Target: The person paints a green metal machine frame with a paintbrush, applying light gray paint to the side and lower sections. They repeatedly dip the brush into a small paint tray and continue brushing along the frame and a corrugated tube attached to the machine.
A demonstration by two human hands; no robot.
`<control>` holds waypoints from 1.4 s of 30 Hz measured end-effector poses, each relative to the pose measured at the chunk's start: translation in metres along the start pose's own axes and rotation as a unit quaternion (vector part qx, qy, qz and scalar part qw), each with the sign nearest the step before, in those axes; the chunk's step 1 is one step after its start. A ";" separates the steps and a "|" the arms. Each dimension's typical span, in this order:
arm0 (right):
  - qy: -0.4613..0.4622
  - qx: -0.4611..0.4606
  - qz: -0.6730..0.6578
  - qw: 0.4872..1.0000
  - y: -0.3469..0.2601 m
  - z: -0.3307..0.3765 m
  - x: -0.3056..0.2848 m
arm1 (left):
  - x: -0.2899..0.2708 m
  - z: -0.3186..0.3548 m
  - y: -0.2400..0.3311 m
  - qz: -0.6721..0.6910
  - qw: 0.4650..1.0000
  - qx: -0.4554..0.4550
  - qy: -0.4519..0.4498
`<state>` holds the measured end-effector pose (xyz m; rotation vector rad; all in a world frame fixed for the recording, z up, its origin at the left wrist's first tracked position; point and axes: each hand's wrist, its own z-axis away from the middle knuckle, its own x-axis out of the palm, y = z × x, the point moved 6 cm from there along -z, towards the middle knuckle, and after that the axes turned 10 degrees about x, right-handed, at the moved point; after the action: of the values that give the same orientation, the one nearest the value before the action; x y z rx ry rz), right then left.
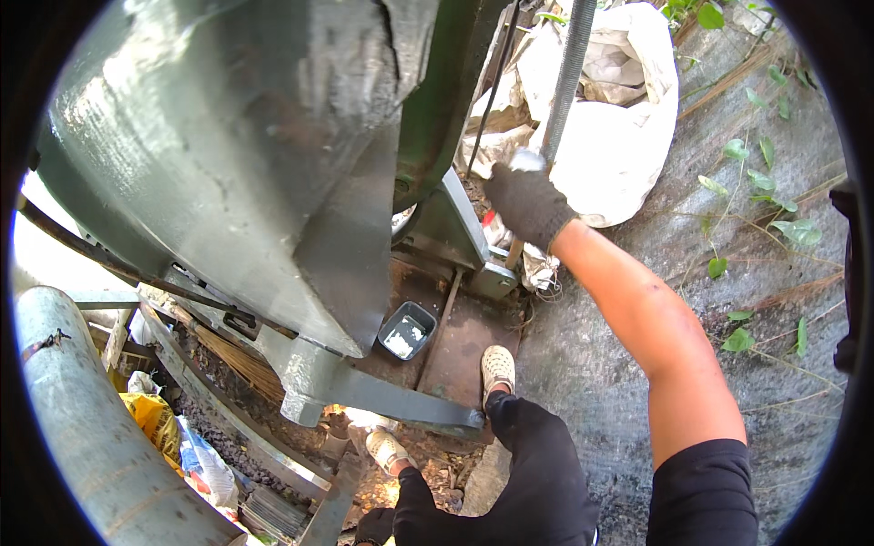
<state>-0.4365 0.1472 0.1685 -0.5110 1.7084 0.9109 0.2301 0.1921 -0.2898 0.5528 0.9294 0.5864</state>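
My right hand (530,207), in a dark knit glove, is closed in a fist beside the lower part of a grey ribbed metal rod (571,77). A small shiny silvery piece (526,161) shows just past the knuckles. The fingers hide what they grip, and I cannot tell whether the hand touches the rod. Low at the picture's edge, my left hand (375,526), also gloved, hangs beside my left leg, its fingers mostly hidden. In front of me rises a large grey-green metal machine body (200,155) with a pointed lower corner.
A black plastic tub (407,330) with white bits sits on the rusty base. A curved metal arm (401,396) crosses before my feet. To the right is a grey wall (610,328) with vines; a white sack (610,155) stands behind the rod. A thick pipe (109,428) lies left.
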 end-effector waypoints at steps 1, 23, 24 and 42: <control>0.010 0.044 0.020 0.999 0.005 -0.001 -0.003 | -0.002 0.000 -0.002 -0.009 1.000 0.008 0.010; -0.110 0.074 -0.058 0.989 0.029 0.012 -0.008 | -0.041 -0.025 0.001 -0.062 0.996 0.062 0.021; -0.127 0.117 -0.065 0.983 0.032 0.018 -0.008 | -0.040 -0.026 0.002 -0.065 0.996 0.060 0.011; -0.044 -0.005 -0.092 0.995 0.072 0.063 -0.029 | -0.041 -0.020 -0.017 -0.058 0.995 -0.043 -0.068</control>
<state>-0.4406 0.2372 0.2112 -0.6154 1.5510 0.7974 0.1975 0.1559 -0.2876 0.4521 0.7969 0.4766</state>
